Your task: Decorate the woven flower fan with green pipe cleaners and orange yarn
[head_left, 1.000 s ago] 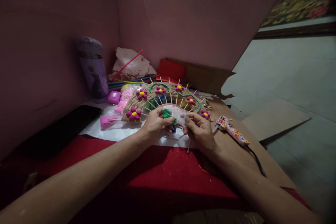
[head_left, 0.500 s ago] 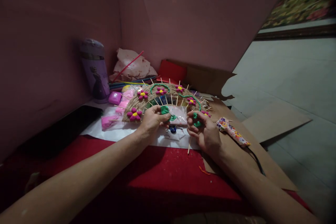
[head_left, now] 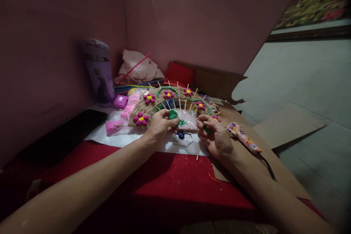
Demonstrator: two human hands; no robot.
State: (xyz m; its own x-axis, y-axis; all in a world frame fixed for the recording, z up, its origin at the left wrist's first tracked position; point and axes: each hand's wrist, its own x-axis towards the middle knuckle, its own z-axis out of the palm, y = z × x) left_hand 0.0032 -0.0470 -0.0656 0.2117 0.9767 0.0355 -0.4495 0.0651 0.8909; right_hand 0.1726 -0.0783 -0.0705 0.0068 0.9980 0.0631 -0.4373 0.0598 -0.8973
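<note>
My left hand pinches a green clay lump at the corner of a clear plastic packet. Across from it, my right hand has its fingers curled round a smaller green clay piece, partly hidden by the fingers. Behind both hands lies a twine-wrapped arch with magenta flowers, yellow centres and green curled strips; thin sticks poke out along its edges. A dark blue item rests below the packet on a white sheet.
Pink clay packets and a black flat object are at the left, near a purple tumbler. On the right, a flower-patterned tool with a black cord rests on cardboard. Red cloth covers the front.
The fingers of my right hand have closed more round the green clay, which now shows less. My left hand has barely moved.
</note>
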